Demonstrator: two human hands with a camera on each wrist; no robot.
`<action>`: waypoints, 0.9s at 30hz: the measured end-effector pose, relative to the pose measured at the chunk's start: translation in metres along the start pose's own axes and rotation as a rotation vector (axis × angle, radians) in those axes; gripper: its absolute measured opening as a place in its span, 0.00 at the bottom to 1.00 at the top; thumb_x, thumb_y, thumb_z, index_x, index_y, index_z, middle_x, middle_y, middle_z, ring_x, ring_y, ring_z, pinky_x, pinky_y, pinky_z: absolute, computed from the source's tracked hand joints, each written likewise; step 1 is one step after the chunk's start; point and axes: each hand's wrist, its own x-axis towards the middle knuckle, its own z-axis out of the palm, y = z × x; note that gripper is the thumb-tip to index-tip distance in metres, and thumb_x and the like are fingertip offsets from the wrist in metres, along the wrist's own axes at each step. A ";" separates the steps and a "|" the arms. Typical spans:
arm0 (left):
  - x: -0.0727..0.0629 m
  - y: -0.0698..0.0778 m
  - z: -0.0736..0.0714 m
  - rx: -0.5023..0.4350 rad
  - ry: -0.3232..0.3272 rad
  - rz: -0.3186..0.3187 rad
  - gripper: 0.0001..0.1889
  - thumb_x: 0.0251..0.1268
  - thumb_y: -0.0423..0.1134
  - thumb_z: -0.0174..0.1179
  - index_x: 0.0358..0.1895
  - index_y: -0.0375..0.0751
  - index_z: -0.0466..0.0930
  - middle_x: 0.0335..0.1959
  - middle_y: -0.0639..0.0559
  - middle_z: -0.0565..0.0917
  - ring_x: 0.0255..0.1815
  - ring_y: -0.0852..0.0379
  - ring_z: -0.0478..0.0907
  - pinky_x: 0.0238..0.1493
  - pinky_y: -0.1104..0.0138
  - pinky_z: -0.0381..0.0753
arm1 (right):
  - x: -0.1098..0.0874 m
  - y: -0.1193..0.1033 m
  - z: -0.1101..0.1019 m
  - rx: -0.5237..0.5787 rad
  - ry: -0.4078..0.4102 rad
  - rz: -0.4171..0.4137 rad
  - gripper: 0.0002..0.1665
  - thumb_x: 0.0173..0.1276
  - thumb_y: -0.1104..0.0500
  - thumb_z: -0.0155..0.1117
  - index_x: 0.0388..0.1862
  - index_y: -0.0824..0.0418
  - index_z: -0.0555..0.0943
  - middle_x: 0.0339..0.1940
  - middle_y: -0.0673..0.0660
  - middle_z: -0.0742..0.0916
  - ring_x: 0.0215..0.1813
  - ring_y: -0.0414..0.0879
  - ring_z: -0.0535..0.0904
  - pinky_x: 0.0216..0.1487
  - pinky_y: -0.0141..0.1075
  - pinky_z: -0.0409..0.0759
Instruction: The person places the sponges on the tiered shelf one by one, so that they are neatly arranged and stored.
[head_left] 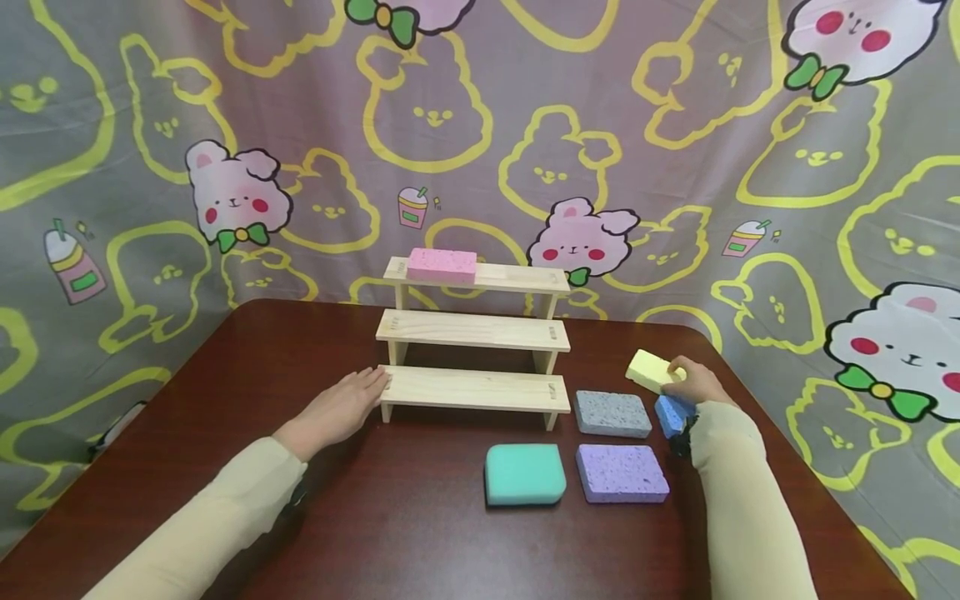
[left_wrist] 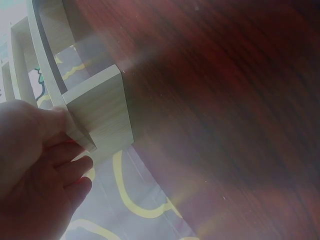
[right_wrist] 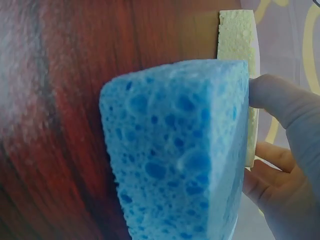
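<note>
My left hand [head_left: 341, 410] grips the left end of the lowest step of a three-tier wooden stand [head_left: 472, 389]. In the left wrist view its thumb lies on one face of the board and the fingers curl by the other. Over on the right, my right hand [head_left: 693, 383] pinches the right end of a yellow sponge [head_left: 647, 372]. A blue sponge [head_left: 672, 414] sits under that wrist, partly covered by it, and fills much of the right wrist view. On the stand's top step, toward the left, lies a pink sponge [head_left: 442, 265].
A grey sponge [head_left: 612, 414] lies just right of the stand. Nearer the front are a purple sponge [head_left: 622, 473] and a teal sponge [head_left: 525, 474], side by side on the dark brown table [head_left: 390, 533]. A patterned curtain [head_left: 480, 100] hangs behind and around the table.
</note>
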 end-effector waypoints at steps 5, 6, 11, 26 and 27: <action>-0.001 0.001 -0.001 0.003 -0.006 0.000 0.18 0.64 0.28 0.52 0.56 0.23 0.70 0.57 0.29 0.71 0.59 0.37 0.67 0.60 0.50 0.65 | 0.000 -0.002 0.000 0.004 0.046 -0.017 0.23 0.52 0.58 0.67 0.43 0.69 0.71 0.39 0.75 0.77 0.34 0.62 0.71 0.31 0.47 0.71; -0.001 0.000 -0.001 0.005 -0.007 0.002 0.18 0.64 0.28 0.52 0.56 0.23 0.70 0.57 0.29 0.71 0.59 0.37 0.67 0.60 0.50 0.65 | 0.001 -0.002 -0.001 0.006 0.057 -0.019 0.24 0.52 0.57 0.68 0.43 0.68 0.72 0.39 0.75 0.77 0.35 0.63 0.71 0.32 0.49 0.71; 0.000 0.000 0.000 0.007 -0.012 0.000 0.18 0.65 0.29 0.52 0.56 0.23 0.70 0.57 0.29 0.71 0.59 0.37 0.67 0.60 0.50 0.65 | 0.005 0.000 -0.005 0.000 0.140 -0.087 0.26 0.51 0.53 0.70 0.43 0.66 0.72 0.39 0.76 0.77 0.37 0.68 0.70 0.34 0.55 0.70; 0.001 -0.002 0.000 0.005 -0.012 0.000 0.18 0.65 0.29 0.52 0.56 0.24 0.70 0.57 0.30 0.71 0.59 0.37 0.67 0.60 0.50 0.65 | 0.016 -0.036 -0.038 0.002 0.213 -0.218 0.24 0.53 0.62 0.68 0.49 0.69 0.74 0.45 0.74 0.78 0.40 0.63 0.71 0.38 0.51 0.69; 0.001 -0.002 0.000 0.003 -0.014 0.001 0.18 0.65 0.29 0.52 0.56 0.24 0.70 0.57 0.30 0.71 0.59 0.37 0.67 0.60 0.50 0.65 | 0.017 -0.037 -0.040 0.001 0.220 -0.233 0.24 0.53 0.62 0.68 0.48 0.69 0.75 0.45 0.74 0.78 0.40 0.63 0.71 0.39 0.52 0.69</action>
